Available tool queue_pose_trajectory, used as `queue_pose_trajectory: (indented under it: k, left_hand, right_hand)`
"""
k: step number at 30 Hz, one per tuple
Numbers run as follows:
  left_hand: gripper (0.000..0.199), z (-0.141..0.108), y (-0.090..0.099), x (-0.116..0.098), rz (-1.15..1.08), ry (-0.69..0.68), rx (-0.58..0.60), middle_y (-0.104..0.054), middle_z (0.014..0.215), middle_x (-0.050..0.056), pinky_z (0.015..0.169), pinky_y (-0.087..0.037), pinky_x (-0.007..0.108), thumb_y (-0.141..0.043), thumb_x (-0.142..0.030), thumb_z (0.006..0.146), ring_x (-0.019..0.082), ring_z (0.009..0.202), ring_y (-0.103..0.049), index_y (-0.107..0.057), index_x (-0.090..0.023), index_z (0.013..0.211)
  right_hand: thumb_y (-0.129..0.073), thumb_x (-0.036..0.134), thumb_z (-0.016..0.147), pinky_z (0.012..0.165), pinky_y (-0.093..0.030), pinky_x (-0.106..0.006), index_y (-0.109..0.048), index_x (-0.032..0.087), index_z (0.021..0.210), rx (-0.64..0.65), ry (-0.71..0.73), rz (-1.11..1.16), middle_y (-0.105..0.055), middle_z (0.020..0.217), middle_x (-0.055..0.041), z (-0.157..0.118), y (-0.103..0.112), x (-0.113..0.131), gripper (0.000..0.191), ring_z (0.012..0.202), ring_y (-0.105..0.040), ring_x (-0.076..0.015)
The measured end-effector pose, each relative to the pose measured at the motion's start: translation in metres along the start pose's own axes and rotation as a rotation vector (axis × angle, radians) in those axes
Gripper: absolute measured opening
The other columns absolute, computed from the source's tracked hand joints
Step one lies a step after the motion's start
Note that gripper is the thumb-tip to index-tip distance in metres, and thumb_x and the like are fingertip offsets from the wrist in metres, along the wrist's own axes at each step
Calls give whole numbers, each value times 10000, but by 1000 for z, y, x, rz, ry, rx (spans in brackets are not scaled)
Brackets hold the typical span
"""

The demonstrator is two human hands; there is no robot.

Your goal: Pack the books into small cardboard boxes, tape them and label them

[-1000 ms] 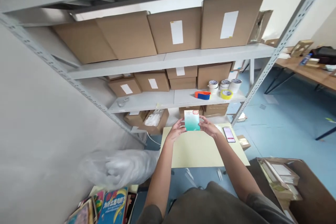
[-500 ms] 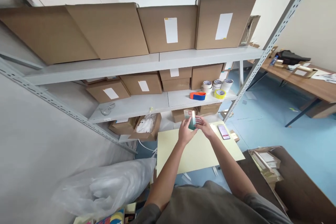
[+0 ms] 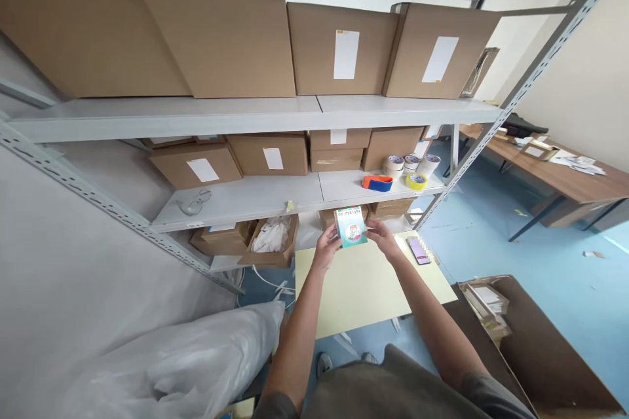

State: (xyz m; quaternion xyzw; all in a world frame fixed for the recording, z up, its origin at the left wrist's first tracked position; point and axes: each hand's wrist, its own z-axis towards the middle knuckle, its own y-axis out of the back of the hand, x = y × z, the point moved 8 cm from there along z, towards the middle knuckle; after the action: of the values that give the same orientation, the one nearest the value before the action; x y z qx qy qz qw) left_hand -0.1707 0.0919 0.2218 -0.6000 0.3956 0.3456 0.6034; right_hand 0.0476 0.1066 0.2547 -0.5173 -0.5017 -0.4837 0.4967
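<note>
A small teal-and-white box (image 3: 352,228) with printed characters and a cartoon figure is held up over the far edge of the pale yellow tabletop (image 3: 363,294). My left hand (image 3: 327,247) grips its left edge, thumb toward the lower corner. At the right edge, the fingers of my right hand (image 3: 382,239) hold the box from the side. The broad printed face is turned up toward me. A phone (image 3: 419,251) with a lit screen lies on the tabletop, right of my right hand.
Shelving ahead holds cardboard boxes (image 3: 344,49), tape rolls (image 3: 416,181) and an orange-and-blue band (image 3: 377,183). An open carton (image 3: 272,236) contains white material. A large plastic bag (image 3: 196,360) stands at left, a big open box (image 3: 545,347) at right. Beyond is a wooden table (image 3: 580,170).
The box has turned from showing an edge and side to showing its broad printed face. My left hand has shifted left to its left edge. The head view has also shifted.
</note>
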Motion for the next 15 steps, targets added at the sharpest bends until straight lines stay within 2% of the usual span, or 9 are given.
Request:
queue_pose_trajectory:
  k: [4, 6, 8, 10, 12, 13, 15]
  left_hand:
    - [904, -3, 3, 7, -83, 56, 119, -667, 1438, 152, 856, -595, 327, -935, -395, 654, 281, 1140, -710, -617, -228, 1483]
    - [893, -4, 2, 8, -45, 60, 126, -662, 1454, 150, 899, -592, 347, -928, -400, 680, 286, 1161, -703, -611, -231, 1498]
    - [821, -5, 3, 1, 82, -2, 33, -661, 1462, 136, 953, -580, 368, -914, -380, 714, 285, 1189, -690, -639, -243, 1475]
    - [667, -8, 1, -12, 268, -124, -103, -682, 1430, 120, 997, -567, 385, -894, -352, 754, 283, 1207, -676, -712, -254, 1388]
    - [490, -11, -16, -23, 425, -239, -146, -714, 1367, 114, 1016, -563, 395, -864, -346, 800, 290, 1209, -673, -780, -259, 1275]
    - [436, -12, -30, -24, 474, -272, -117, -724, 1348, 114, 1017, -566, 399, -852, -349, 818, 297, 1215, -673, -797, -260, 1242]
    - [453, -11, -59, -19, 516, -285, -42, -723, 1361, 118, 1007, -579, 408, -852, -351, 823, 314, 1233, -676, -791, -255, 1261]
  right_hand:
    - [-865, 409, 726, 897, -562, -408, -751, 315, 1202, 162, -102, 116, -788, 1131, -44, -8, -14, -6, 498, 1058, -728, -282]
    - [-889, 388, 704, 862, -566, -392, -757, 321, 1197, 169, -123, 154, -793, 1098, -36, -12, -13, -6, 514, 1014, -739, -270]
    - [-916, 362, 661, 854, -570, -392, -765, 317, 1191, 137, -127, 188, -795, 1082, -34, -13, -7, -7, 553, 984, -742, -264]
    - [-930, 343, 620, 855, -575, -407, -783, 293, 1159, 96, -135, 206, -797, 1062, -42, -12, 2, -8, 561, 954, -743, -267]
    - [-930, 336, 606, 861, -579, -429, -803, 267, 1122, 80, -132, 202, -800, 1061, -57, -10, 10, -7, 537, 945, -745, -280]
    - [-927, 336, 611, 870, -581, -443, -809, 259, 1114, 90, -117, 192, -802, 1073, -66, -10, 13, -6, 522, 957, -746, -290]
    - [-913, 340, 639, 916, -580, -476, -811, 262, 1127, 138, -53, 174, -799, 1127, -76, -9, 14, 0, 504, 1039, -740, -320]
